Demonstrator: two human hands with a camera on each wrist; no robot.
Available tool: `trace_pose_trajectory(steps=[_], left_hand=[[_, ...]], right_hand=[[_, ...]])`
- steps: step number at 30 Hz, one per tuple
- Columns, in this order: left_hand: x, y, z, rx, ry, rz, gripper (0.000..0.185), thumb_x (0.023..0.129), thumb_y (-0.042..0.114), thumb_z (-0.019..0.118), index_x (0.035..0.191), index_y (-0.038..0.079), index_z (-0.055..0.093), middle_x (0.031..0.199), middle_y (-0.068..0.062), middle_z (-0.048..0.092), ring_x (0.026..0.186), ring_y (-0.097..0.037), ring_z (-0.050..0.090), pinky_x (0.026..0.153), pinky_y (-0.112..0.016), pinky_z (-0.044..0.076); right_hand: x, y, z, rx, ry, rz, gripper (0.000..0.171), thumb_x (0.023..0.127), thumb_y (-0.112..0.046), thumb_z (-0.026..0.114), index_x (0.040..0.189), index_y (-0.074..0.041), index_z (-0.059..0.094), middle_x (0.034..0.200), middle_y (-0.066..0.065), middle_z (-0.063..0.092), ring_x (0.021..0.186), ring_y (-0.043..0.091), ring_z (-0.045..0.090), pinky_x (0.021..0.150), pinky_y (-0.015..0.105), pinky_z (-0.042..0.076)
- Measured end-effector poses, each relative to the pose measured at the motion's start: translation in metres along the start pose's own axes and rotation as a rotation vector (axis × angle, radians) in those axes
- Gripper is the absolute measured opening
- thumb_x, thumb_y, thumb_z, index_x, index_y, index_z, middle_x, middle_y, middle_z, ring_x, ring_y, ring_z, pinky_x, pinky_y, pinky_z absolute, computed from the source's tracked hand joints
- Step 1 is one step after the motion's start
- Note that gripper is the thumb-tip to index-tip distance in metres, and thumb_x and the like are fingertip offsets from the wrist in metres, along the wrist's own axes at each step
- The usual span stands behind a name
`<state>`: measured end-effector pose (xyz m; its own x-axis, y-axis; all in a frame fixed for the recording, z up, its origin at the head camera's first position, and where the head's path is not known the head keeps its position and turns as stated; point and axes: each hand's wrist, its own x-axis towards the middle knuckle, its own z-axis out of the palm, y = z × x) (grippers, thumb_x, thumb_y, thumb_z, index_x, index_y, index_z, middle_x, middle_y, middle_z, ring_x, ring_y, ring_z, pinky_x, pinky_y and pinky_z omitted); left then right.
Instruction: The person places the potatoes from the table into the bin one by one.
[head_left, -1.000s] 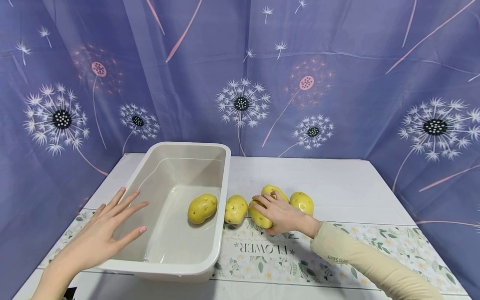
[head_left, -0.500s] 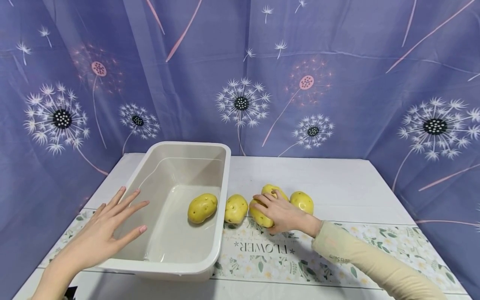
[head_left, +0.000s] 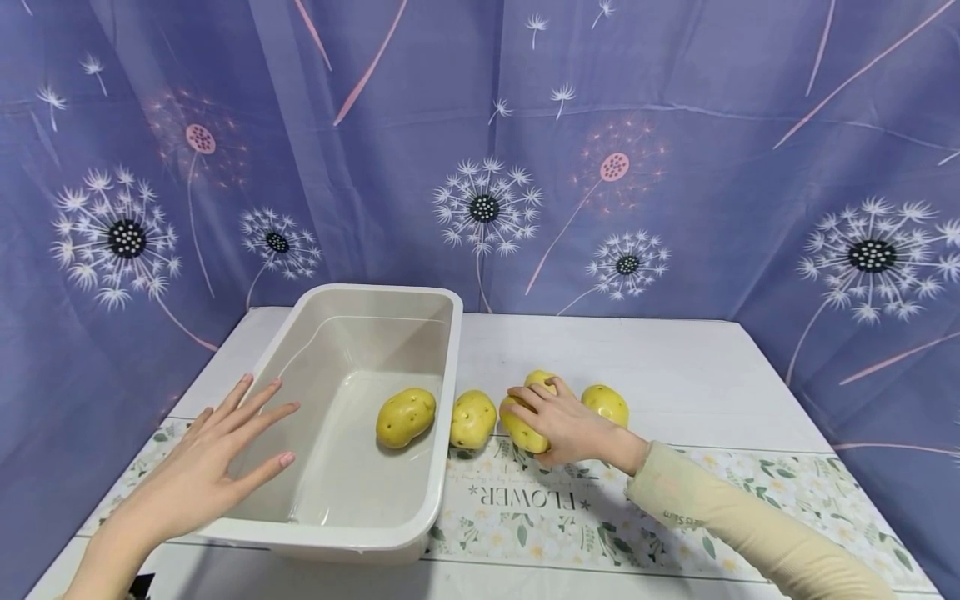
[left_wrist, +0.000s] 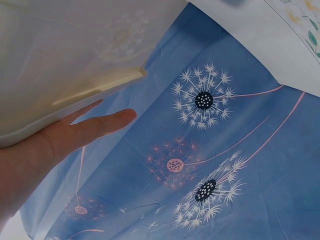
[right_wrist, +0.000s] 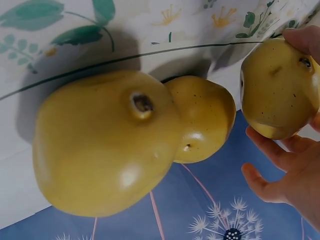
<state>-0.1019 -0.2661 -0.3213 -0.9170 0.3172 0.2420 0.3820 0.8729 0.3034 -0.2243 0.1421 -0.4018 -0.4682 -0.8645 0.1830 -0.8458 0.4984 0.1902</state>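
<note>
Potato point(head_left: 521, 429) sits on the floral runner point(head_left: 675, 492) just right of the white tub point(head_left: 442, 350), with your right hand point(head_left: 566, 429) curled around it from above. Wrap fingers well under its rounded sides before lifting, since smooth skin may slip. Your left hand point(head_left: 202, 475) rests flat, fingers straight and spread, on the tub's near-left rim; hold it steady there. One potato in the tub point(head_left: 405, 417) lies against its right wall; three more cluster just outside. Runner lettering reads "FLOWER".
</note>
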Motion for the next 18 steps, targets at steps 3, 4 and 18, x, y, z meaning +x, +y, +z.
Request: trace_pose_trajectory(steps=[3, 4, 18], left_hand=[[0.0004, 0.0001, -0.0004, 0.001, 0.002, 0.003, 0.052, 0.084, 0.039, 0.058, 0.132, 0.027, 0.042, 0.147, -0.008, 0.027, 0.140, -0.020, -0.002, 0.095, -0.072, 0.010], [0.0005, 0.0001, -0.0006, 0.002, 0.002, 0.004, 0.052, 0.084, 0.039, 0.058, 0.132, 0.027, 0.042, 0.147, -0.008, 0.027, 0.140, -0.020, -0.002, 0.095, -0.072, 0.010], [-0.0001, 0.0000, 0.0006, -0.007, 0.005, 0.002, 0.052, 0.084, 0.038, 0.058, 0.132, 0.028, 0.042, 0.147, -0.008, 0.027, 0.140, -0.019, -0.002, 0.096, -0.072, 0.009]], right_hand=[[0.0003, 0.0008, -0.0010, 0.004, 0.005, -0.001, 0.078, 0.056, -0.038, 0.077, 0.123, -0.016, 0.045, 0.124, 0.010, 0.047, 0.110, 0.024, 0.046, 0.084, 0.048, 0.039], [0.0004, 0.0010, -0.0014, 0.006, 0.008, -0.001, 0.078, 0.055, -0.038, 0.078, 0.123, -0.016, 0.045, 0.124, 0.010, 0.048, 0.110, 0.024, 0.046, 0.084, 0.048, 0.039], [-0.0004, 0.0039, -0.0090, 0.010, 0.013, 0.015, 0.077, 0.055, -0.034, 0.077, 0.123, -0.016, 0.045, 0.124, 0.010, 0.047, 0.108, 0.023, 0.046, 0.082, 0.044, 0.038]])
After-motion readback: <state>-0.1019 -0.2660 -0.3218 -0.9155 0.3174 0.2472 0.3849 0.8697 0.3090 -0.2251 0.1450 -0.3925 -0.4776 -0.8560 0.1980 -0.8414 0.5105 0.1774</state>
